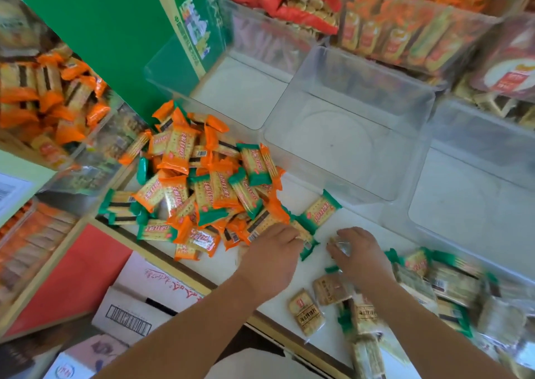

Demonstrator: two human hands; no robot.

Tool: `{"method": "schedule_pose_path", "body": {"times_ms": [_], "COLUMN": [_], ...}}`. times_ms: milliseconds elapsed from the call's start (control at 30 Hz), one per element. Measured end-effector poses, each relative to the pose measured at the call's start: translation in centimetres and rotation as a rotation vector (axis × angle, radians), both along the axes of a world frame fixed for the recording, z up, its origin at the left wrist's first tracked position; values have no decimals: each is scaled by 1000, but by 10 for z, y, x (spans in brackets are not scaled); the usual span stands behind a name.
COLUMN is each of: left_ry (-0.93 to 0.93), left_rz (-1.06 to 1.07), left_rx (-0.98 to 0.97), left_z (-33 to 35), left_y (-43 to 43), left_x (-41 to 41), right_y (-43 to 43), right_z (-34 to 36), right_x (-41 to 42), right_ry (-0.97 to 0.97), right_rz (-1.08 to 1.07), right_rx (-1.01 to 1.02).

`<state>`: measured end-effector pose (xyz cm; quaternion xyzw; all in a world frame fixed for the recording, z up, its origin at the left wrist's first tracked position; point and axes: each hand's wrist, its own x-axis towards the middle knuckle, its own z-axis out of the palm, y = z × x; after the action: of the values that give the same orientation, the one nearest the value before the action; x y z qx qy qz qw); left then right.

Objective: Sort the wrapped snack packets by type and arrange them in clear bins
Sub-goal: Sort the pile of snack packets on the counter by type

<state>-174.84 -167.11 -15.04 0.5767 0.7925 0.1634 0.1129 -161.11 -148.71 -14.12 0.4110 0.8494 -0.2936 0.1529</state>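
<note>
A heap of orange-ended and green-ended cracker packets point(202, 187) lies on the white shelf point(362, 234). My left hand point(269, 254) rests on the heap's near edge, fingers touching a green-ended packet point(307, 242). My right hand point(359, 251) is curled over a clear-wrapped packet point(340, 245) just to the right. One green-ended packet point(321, 210) lies alone above my hands. Clear-wrapped packets point(307, 312) and a blurred green-ended pile point(434, 280) lie at the lower right. Three clear bins hold nothing: the left one point(208, 100), the middle one point(341, 176) and the right one point(463, 225).
Filled clear bins of orange packets point(49, 100) stand at the left and along the back point(399, 31). A green carton point(115, 31) leans at the back left. Cardboard boxes point(139, 306) sit on the floor below the shelf edge.
</note>
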Motion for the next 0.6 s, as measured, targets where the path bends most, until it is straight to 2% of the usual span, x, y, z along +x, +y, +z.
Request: {"method": "schedule_pose_path", "body": {"times_ms": [67,167,233,333,433,500,600], "left_ry": [45,153,203,211,205,54,-364], "left_rz": [-89,-162,-178,-219,-182,-47,259], "left_rx": [-133,-463,-519,-434,-223,-45,141], "left_z": [3,3,-1,-10,-11,0,32], "left_y": [31,62,69,64,52,45,36], "left_x": [-15,-33,-39,-42,-43,-46,-52], "right_y": [5,7,8,12,22,28,35], "right_z": [8,27,38,47,44,34,9], "right_x": [2,3,4,3,-12,-29,-54], "right_ry": [78,189,234,299,303,301,166], "right_rz": [-68,-203,-291,-341,-257,-134,162], "right_rx": [5,-77,-157,-244,-222,-146,-47]}}
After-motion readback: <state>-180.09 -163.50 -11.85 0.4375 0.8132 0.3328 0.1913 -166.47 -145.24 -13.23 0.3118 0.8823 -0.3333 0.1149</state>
